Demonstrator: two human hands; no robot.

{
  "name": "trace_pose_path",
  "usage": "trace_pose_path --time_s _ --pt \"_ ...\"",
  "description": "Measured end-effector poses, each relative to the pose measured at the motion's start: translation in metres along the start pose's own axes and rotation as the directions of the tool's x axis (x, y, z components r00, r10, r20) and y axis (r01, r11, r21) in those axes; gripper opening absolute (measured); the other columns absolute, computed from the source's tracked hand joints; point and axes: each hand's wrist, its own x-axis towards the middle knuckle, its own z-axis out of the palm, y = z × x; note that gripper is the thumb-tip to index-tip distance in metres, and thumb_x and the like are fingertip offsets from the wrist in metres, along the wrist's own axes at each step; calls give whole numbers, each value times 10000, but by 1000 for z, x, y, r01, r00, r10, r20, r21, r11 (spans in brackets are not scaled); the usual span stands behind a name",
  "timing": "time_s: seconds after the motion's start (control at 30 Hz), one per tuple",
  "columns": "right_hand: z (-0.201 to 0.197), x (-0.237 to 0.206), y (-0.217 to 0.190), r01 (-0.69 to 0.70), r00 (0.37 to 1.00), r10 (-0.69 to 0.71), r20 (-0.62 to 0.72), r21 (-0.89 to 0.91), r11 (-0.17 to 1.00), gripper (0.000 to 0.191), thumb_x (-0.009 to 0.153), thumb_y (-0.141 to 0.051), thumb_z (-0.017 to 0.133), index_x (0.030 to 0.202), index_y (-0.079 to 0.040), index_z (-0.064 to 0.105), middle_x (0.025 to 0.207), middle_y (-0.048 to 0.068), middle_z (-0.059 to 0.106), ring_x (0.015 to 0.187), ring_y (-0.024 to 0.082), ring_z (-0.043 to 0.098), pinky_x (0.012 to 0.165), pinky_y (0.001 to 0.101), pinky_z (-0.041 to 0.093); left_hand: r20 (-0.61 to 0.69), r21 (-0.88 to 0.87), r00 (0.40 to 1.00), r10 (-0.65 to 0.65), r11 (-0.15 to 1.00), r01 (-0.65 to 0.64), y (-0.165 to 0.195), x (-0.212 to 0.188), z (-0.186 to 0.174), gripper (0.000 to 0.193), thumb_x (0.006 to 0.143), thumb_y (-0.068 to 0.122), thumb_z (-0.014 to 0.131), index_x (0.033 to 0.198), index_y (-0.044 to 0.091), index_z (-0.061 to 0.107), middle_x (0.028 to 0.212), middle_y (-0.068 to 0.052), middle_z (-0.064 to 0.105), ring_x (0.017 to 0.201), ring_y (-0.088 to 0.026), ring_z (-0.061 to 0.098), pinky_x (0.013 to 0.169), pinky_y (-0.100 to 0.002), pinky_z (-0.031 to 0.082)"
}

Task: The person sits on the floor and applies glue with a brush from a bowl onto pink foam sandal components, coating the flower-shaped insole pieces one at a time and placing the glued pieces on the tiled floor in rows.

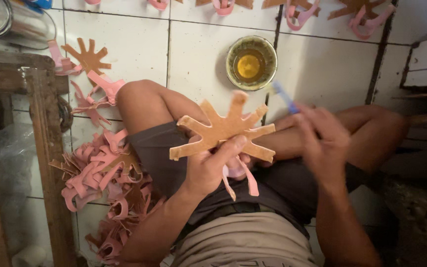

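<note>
Surroundings: a heap of pink-and-tan cutouts (107,183) lies on the white tiled floor (193,59) left of the left hand (208,168), beside the bent left knee. More single star pieces (87,57) lie farther up-left, and a row of them runs along the top edge. A round bowl of yellow liquid (251,62) sits on the floor above the left-hand grip, just up-left of the right hand (322,143). A worn wooden frame (40,148) stands at far left. Nothing lies between the 2 hands except the person's crossed legs and dark shorts.

Materials: the star-shaped cutout (223,129) is flat, tan, matte, like thin board or leather, with roughly 8 blunt arms radiating from a center. Pink straps (240,175), soft and limp, hang below the grip.

Orientation: the cutout is held above the lap, its flat face toward the camera. Its longest span runs from lower-left to upper-right; 1 arm points up toward the bowl.

Grip state: left-hand fingers and thumb are clamped on the cutout's lower arms. The right hand is motion-blurred, closed around a blue-handled brush (285,97) whose tip points up-left toward the bowl.
</note>
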Motion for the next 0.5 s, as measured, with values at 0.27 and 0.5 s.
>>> trace_pose_path --time_s 0.27,0.5 --pt "-11 -22 -6 -77 995 86 -48 159 984 249 1000 105 616 1223 51 712 896 72 652 730 101 569 655 217 446 -104 -31 990 95 995 -99 2 8 8 279 1014 37 623 1267 -76 648 904 -84 703 709 -124 658 632 -266 544" --pt "4 -19 -12 27 1000 -26 -9 131 991 242 978 131 647 1201 65 710 921 104 663 793 143 639 717 232 487 -67 7 987 144 990 -144 3 9 13 200 1056 44 614 1189 -85 690 847 -96 707 713 -136 673 637 -273 552"
